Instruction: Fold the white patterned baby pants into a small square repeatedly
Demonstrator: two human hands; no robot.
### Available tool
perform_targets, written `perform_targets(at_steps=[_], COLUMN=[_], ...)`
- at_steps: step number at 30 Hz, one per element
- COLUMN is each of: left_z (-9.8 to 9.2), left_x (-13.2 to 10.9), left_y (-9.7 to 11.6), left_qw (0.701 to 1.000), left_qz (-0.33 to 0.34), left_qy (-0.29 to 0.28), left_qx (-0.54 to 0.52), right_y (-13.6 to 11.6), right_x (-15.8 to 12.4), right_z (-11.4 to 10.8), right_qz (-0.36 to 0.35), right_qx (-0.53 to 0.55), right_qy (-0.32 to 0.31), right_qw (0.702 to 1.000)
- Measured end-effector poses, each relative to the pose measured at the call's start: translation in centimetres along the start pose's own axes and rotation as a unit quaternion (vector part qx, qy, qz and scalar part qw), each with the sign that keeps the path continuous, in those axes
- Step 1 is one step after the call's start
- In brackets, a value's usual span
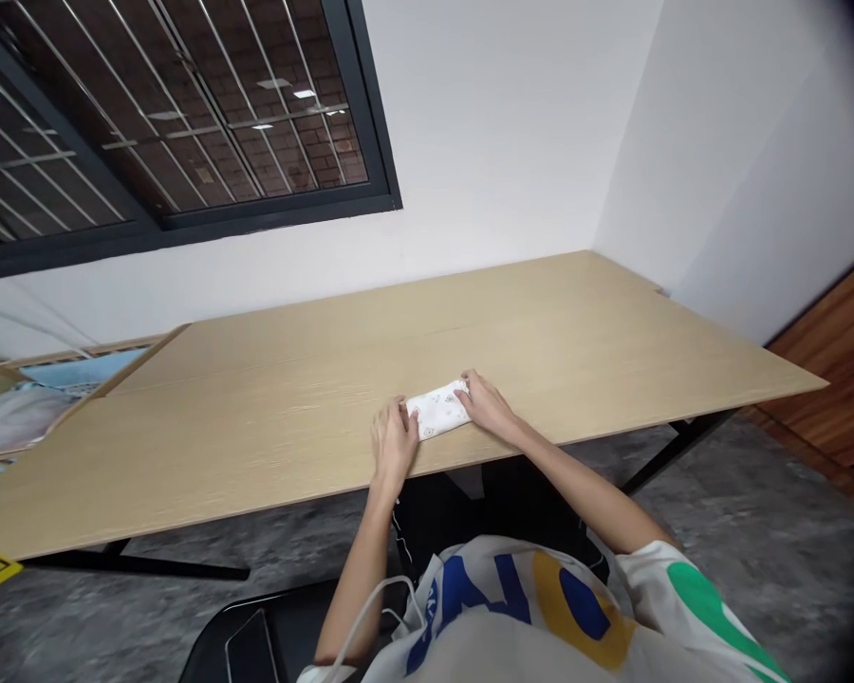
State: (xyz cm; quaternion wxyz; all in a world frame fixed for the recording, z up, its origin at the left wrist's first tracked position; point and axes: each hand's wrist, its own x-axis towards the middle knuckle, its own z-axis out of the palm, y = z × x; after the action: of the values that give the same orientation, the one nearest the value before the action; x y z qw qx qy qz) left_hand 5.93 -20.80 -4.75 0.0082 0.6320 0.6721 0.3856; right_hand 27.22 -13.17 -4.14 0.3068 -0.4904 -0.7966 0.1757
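A small folded white cloth [439, 410] with a sparse dark print lies near the front edge of the wooden table [270, 408]. My left hand [394, 438] grips its left end, thumb on top and fingers curled behind. At the opposite end, my right hand [487, 405] pinches the cloth between thumb and fingers. The cloth is stretched flat between both hands, its long side running slightly up to the right. Its underside is hidden.
Left of the table stands a box [85, 370] with blue and white fabric inside. A barred window [206, 104] is in the wall behind. Beside my left arm, a phone-like dark slab [252, 650] rests on a black chair [299, 617]. A white cable [362, 612] hangs by my shirt.
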Motion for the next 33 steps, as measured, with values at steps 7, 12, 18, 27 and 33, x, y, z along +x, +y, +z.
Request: perform_targets(at_steps=[7,12,18,27,33], left_z=[1.0,2.4,3.4,7.1,6.6], left_x=[-6.2,-5.8,0.5,5.7,5.6], left_y=[2.0,1.4,1.1,1.1,-0.3], left_qw=[0.982,0.970,0.960,0.944,0.941], left_qz=[0.124,0.119,0.101,0.149,0.132], left_qy=[-0.088,-0.140,-0.208,-0.259,-0.278], left_qx=[0.114,0.158,0.159,0.137,0.143], right_y=[-1.4,-0.3,1.1,0.4,2.1], right_x=[-3.9,-4.4,0.3,5.7,6.0], right_z=[0.4,1.1,1.5,3.3,3.9], right_qz=[-0.168,-0.191,-0.153,-0.159,-0.130], right_qx=[-0.106,-0.119,-0.130,-0.102,-0.109], right_qy=[0.012,-0.034,-0.034,-0.126,-0.154], right_qw=[0.980,0.974,0.979,0.974,0.973])
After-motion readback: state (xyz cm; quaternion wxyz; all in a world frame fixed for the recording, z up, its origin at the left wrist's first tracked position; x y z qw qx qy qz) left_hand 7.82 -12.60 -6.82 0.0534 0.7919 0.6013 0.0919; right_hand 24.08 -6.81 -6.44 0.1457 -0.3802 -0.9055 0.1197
